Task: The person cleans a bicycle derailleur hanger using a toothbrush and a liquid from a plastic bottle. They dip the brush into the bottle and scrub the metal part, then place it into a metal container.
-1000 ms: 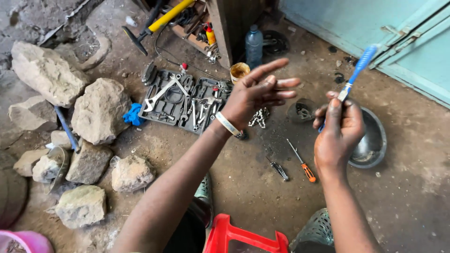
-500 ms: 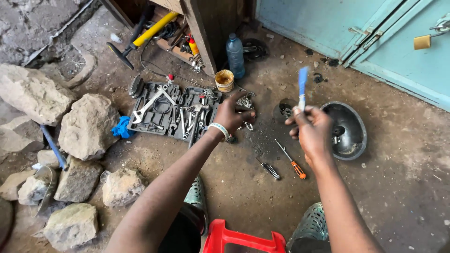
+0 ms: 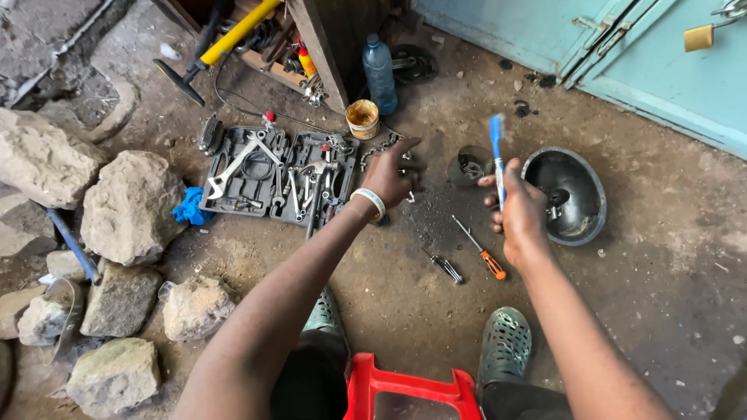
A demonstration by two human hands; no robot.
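My right hand (image 3: 520,211) grips a blue-and-white toothbrush (image 3: 496,152) upright, bristle end up, just left of a dark metal bowl (image 3: 582,219) on the dirt floor. My left hand (image 3: 391,173) reaches out low over the ground, fingers curled with the index pointing forward, holding nothing that I can see. It hovers at a small pile of metal chain parts (image 3: 385,148), right of an open grey tool case (image 3: 274,175) full of wrenches and pliers. A white band sits on the left wrist.
An orange-handled screwdriver (image 3: 482,252) and a black one (image 3: 446,267) lie on the floor between my arms. A small round dish of parts (image 3: 468,166), a yellow tin (image 3: 362,119), a plastic bottle (image 3: 380,64), large rocks (image 3: 124,206), a red stool (image 3: 405,391) and a teal door (image 3: 622,47) surround me.
My left hand dropped from raised and spread to low over the chain parts. My right hand lowered the toothbrush and brought it upright beside the bowl. The view tilted down.
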